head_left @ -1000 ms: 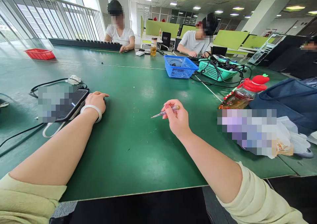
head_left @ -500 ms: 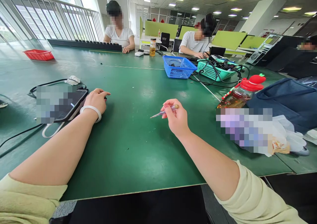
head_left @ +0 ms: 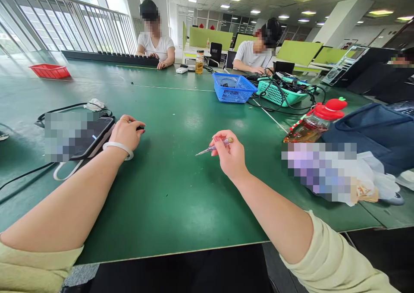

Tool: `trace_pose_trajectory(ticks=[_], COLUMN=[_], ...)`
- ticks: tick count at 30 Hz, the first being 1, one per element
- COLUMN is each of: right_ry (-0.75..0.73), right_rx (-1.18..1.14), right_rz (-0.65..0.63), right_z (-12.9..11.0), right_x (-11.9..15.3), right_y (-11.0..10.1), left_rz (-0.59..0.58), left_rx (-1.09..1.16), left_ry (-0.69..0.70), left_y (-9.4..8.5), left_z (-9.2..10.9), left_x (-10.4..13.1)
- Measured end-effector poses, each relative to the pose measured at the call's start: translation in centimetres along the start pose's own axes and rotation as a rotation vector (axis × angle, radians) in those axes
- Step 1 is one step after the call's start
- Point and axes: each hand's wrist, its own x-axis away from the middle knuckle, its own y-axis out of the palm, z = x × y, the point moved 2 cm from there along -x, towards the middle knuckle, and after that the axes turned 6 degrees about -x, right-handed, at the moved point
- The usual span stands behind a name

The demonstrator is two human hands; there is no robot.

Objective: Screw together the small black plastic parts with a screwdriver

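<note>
A small screwdriver (head_left: 211, 148) with a see-through handle and a brass-coloured end is pinched in my right hand (head_left: 232, 157). Its thin metal tip points left, above the green table (head_left: 174, 198). To the left, my left hand (head_left: 125, 133), with a white band at the wrist, is closed on a small black object (head_left: 140, 128); only a bit of it shows between the fingertips, too little to name. Right beside that wrist lies a dark phone (head_left: 97, 137), partly blurred out, with a cable around it.
A blue basket (head_left: 233, 88) and a green basket (head_left: 281, 92) heaped with black cables stand farther back. On the right are a red-lidded bottle (head_left: 307, 127), a plastic bag (head_left: 371, 172) and a dark blue bag (head_left: 378, 129). A red tray (head_left: 50, 71) sits far left. Two people sit opposite.
My left hand has turned and lifted slightly, so more of the small black object shows at its fingertips. My right hand and the screwdriver have hardly moved.
</note>
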Motion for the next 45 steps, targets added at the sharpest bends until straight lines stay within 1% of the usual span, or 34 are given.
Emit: trace_pose_trajectory(ticks=[7,10,13,16,19,21,24,27,31,37,42,45], right_ry=[-0.005,-0.01,-0.004,-0.001,-0.003,-0.001,0.006,0.004,-0.002,-0.005,0.007,0.004], right_rx=[0.009,0.018,0.02,0.013,0.005,0.005,0.007,0.011,0.013,0.001,0.0,-0.003], right_rz=[-0.006,-0.01,-0.013,-0.015,-0.013,-0.013,-0.016,-0.022,-0.029,-0.02,-0.026,-0.029], right_z=[-0.1,-0.1,-0.1,-0.2,-0.2,-0.3,-0.4,-0.5,-0.4,-0.4,-0.3,-0.3], right_x=[0.0,0.0,0.0,0.0,-0.1,-0.1,0.0,0.0,0.1,0.0,0.1,0.1], right_y=[0.0,0.1,0.0,0.0,0.0,0.0,0.0,0.0,0.0,0.1,0.1,0.1], left_rz=[-0.118,-0.176,-0.211,-0.217,-0.182,-0.152,-0.105,-0.063,-0.042,-0.095,-0.147,-0.146], left_rx=[-0.099,-0.13,-0.111,-0.084,-0.074,-0.065,-0.036,-0.037,-0.055,-0.113,-0.126,-0.144], left_ry=[0.093,0.089,0.072,0.052,0.049,0.037,-0.031,-0.121,-0.19,-0.237,-0.243,-0.221], left_y=[0.7,0.7,0.6,0.5,0.0,-0.7,-2.0,-3.2,-4.1,-4.7,-4.6,-4.4], left_z=[0.5,0.7,0.8,0.9,1.1,1.0,0.3,-1.0,-2.7,-4.1,-4.3,-4.4], left_x=[-0.2,0.0,0.3,0.5,0.6,0.6,0.5,0.4,0.5,0.8,0.8,0.6])
